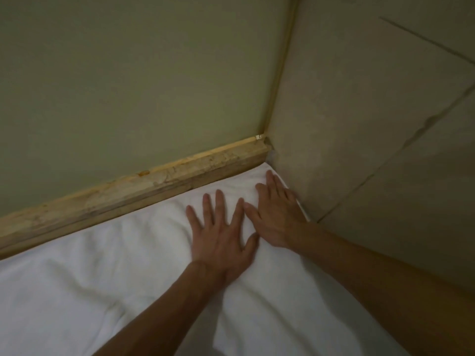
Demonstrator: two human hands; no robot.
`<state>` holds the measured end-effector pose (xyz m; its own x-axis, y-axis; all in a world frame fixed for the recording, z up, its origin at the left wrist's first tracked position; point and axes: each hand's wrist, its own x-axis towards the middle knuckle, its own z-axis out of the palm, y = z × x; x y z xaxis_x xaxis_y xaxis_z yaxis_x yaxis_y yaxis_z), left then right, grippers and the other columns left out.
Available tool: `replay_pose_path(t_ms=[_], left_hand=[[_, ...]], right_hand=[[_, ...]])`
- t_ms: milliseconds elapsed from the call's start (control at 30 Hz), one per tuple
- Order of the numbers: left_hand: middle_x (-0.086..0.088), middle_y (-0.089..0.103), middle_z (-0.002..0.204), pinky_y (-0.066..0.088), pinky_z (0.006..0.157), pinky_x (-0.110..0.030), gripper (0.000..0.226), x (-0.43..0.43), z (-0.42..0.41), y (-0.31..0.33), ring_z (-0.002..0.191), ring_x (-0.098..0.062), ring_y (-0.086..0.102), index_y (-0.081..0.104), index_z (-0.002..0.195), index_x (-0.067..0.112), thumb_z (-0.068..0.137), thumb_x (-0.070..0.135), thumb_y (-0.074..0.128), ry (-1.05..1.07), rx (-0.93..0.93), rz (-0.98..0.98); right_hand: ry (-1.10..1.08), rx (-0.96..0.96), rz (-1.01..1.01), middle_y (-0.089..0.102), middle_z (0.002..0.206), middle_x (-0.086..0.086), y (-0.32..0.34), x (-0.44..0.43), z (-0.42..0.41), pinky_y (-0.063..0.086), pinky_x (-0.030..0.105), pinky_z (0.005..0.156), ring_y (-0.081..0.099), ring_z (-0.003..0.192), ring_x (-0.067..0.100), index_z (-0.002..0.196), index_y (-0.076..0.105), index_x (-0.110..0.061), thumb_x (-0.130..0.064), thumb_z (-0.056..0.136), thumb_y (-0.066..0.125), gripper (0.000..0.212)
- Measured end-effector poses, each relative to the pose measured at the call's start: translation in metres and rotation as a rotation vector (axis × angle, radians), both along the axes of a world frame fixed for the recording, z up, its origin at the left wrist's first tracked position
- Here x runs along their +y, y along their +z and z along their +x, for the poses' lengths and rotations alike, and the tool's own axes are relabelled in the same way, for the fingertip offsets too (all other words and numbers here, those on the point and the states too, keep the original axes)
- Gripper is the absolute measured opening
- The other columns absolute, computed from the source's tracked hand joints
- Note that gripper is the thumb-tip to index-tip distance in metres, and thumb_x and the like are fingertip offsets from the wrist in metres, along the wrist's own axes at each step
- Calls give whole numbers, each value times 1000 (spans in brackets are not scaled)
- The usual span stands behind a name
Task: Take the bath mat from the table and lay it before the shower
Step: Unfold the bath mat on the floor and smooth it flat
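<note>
Nearest the camera, two bare forearms reach forward over the white bath mat (90, 278), which lies spread out with soft wrinkles and fills the lower part of the view. The left hand (221, 237) rests palm down on the mat, its fingers (219, 204) splayed and flat, gripping nothing. Just beside it, nearly touching at the thumb, the right hand (276, 214) also lies flat with fingers extended, pressing the mat's far corner. Beyond the hands, the mat's far edge runs along a worn wooden threshold strip (144, 186) below a greenish panel (128, 86), which meets a beige tiled wall (372, 124) at the corner.
</note>
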<state>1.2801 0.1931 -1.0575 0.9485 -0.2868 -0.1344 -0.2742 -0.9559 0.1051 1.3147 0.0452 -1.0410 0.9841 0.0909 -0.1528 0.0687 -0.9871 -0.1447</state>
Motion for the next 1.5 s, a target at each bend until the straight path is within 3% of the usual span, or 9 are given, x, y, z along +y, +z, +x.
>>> replay_pose_path(t_ms=[167, 400, 667, 800, 1000, 1133, 1233, 1367, 1500], left_hand=[[-12, -22, 157, -13, 110, -61, 80, 2, 5, 5, 141, -36, -24, -14, 149, 36, 82, 75, 6, -12, 49, -17], [-9, -12, 160, -16, 112, -56, 83, 35, -10, 17, 145, -30, -17, 3, 151, 31, 78, 71, -1, -6, -23, -24], [-6, -22, 158, -12, 114, -54, 76, 68, -47, 18, 142, -26, -25, -17, 148, 33, 82, 70, -6, 49, 58, -95], [-8, -22, 157, -12, 114, -55, 72, 92, -71, 23, 142, -28, -25, -18, 148, 33, 87, 65, 1, 100, 58, -88], [-7, -26, 156, -19, 112, -53, 72, 139, -88, 31, 140, -29, -30, -18, 148, 30, 86, 63, -5, 228, 43, -51], [-9, -20, 158, -16, 113, -51, 86, 169, -77, 39, 143, -29, -23, -15, 149, 25, 74, 65, -21, 270, 65, -50], [-11, -12, 159, -12, 115, -50, 81, 178, -67, 37, 145, -30, -17, -8, 151, 17, 81, 58, -7, 233, 57, -47], [-11, -5, 160, -9, 116, -50, 71, 176, -55, 27, 146, -30, -11, -5, 151, 18, 89, 48, 12, 130, -1, -55], [-6, -9, 160, -11, 116, -51, 64, 180, -50, 14, 146, -26, -13, -9, 151, 24, 93, 49, 6, 146, -2, -38]], right_hand=[[-36, 63, -18, 8, 158, 15, 10, 4, 16, 12, 46, 113, 9, 144, 28, 142, 26, -11, -56, 94, 25, 65], [79, -16, -66, -9, 158, 17, 8, 16, -14, 3, 42, 116, -6, 145, 30, 149, 9, -11, -44, 98, 25, 63], [142, 71, -126, -16, 157, 14, -2, 21, -48, -6, 43, 116, -14, 145, 29, 150, -9, -18, -53, 97, 10, 67], [138, 68, -118, -14, 158, 15, 14, 39, -49, -7, 41, 117, -13, 145, 29, 151, -4, -13, -50, 98, 13, 67], [453, -133, 11, -5, 159, 13, 31, 131, -76, -5, 35, 115, -5, 146, 25, 151, 7, -12, -36, 101, 22, 57], [551, -100, -19, -9, 159, 13, 24, 184, -73, -7, 35, 114, -9, 146, 26, 151, 0, -12, -23, 101, 34, 61], [567, -57, -50, -11, 159, 11, 14, 194, -67, -7, 37, 115, -11, 145, 25, 151, -6, -14, -25, 100, 39, 69], [549, -19, -100, -11, 159, 10, -1, 193, -68, -5, 43, 118, -13, 145, 24, 150, -6, -13, -36, 99, 26, 65], [512, -58, -137, -9, 159, 10, -6, 194, -69, -1, 46, 118, -11, 146, 24, 150, -3, -13, -40, 95, 14, 64]])
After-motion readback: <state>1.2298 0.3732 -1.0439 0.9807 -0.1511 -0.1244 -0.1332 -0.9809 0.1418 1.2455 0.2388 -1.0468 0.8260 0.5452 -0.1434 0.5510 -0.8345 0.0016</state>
